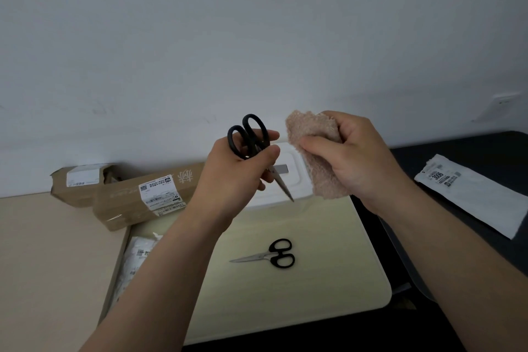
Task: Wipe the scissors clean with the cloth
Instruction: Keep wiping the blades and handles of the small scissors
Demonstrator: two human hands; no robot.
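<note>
My left hand [237, 168] grips a pair of black-handled scissors [253, 140] around the pivot, handles up, closed blades pointing down and to the right. My right hand [354, 157] holds a folded pinkish-beige cloth [314, 148] just right of the blades, a small gap between cloth and scissors. A second pair of black-handled scissors [271, 255] lies flat on the pale yellow table [328, 266] below my hands, blades pointing left.
A white box [291, 180] sits behind my hands. Brown cardboard parcels [134, 194] with labels lie at the left against the wall. A white plastic mailer [474, 194] rests on a dark surface at the right. Another white packet [137, 260] lies under my left forearm.
</note>
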